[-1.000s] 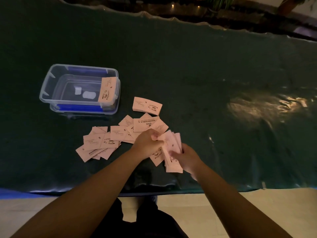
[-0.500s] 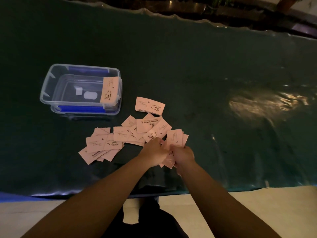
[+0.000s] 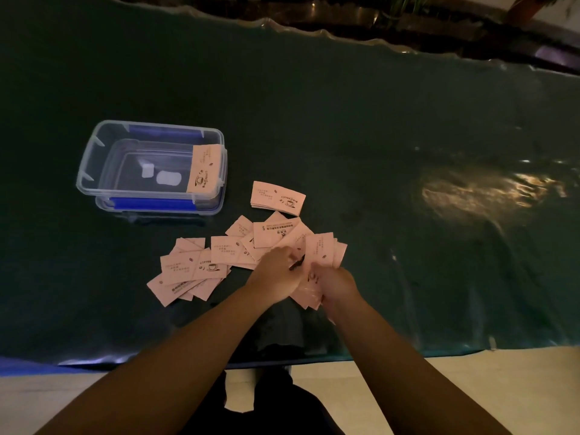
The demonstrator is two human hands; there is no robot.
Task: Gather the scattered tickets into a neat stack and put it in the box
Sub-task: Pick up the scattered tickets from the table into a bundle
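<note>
The person is partway through the gathering step. Both hands meet near the middle of the table's near edge: the left hand [image 3: 276,273] and the right hand [image 3: 337,285] are closed around a fanned bundle of tickets [image 3: 320,251], pinching it between them, its edges not yet squared. More loose tickets [image 3: 191,268] lie overlapped on the green table cover [image 3: 376,136] just left of the hands. A small tidy stack [image 3: 277,198] sits just beyond them, and one ticket [image 3: 204,169] leans against the right end of the clear box [image 3: 94,158], which stands toward the left side. Next, the bundle probably needs tapping even, then the left-hand scatter sweeping in.
</note>
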